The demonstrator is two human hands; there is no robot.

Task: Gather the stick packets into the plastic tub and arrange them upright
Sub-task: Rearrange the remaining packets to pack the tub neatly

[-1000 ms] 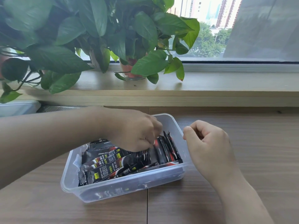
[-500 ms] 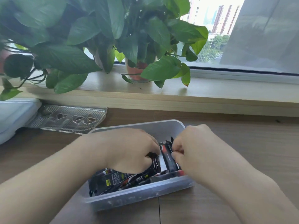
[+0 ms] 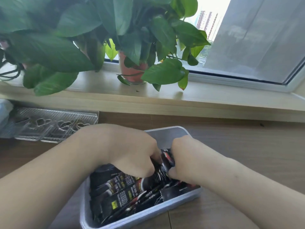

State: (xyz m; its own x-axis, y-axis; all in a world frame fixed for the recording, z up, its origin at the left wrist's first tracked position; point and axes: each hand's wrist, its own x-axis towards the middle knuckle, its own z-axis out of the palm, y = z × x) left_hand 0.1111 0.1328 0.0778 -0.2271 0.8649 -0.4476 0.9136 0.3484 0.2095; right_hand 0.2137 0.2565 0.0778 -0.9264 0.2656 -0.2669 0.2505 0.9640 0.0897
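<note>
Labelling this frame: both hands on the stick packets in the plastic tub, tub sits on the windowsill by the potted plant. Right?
No. The head view shows the plastic tub on the wooden table, below the windowsill holding the potted plant. The left hand and right hand are on the stick packets in it.

The left forearm (image 3: 57,171) is bare and crosses the near left edge of the table (image 3: 247,146); the right forearm (image 3: 239,187), also bare, crosses the near right; they converge over the far right corner of the plastic tub (image 3: 166,134); the left hand (image 3: 132,151) is knuckles-up, fingers curled down round a bunch of stick packets (image 3: 167,160); the right hand (image 3: 186,157) faces it, fingers curled, thumb low, gripping the same bunch from the other side; both hands are slightly blurred.
</note>
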